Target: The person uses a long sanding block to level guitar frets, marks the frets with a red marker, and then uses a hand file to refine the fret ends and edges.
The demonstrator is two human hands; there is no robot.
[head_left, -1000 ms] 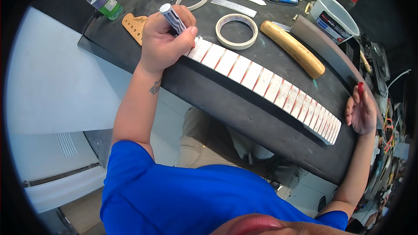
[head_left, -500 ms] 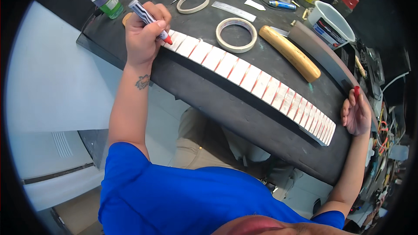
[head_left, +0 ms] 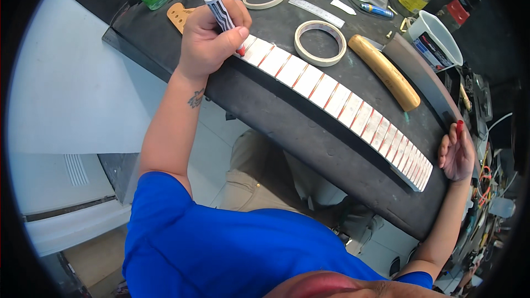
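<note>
Looks like smooth, glossy plastic on the marker (head_left: 221, 14) in the left hand (head_left: 212, 42) and on the red cap (head_left: 459, 126) in the right hand (head_left: 457, 158). Shows matt, papery white on the fretted neck (head_left: 326, 90) between the hands, with smooth, shiny wood on the curved block (head_left: 383, 72) nearer the right. Reads as dull, scuffed black on the worktop (head_left: 265, 102) beneath both, satin metal on the ruler (head_left: 316, 12) past the left.

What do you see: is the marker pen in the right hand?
No, the left hand holds the marker pen; the right hand holds a red cap.
</note>
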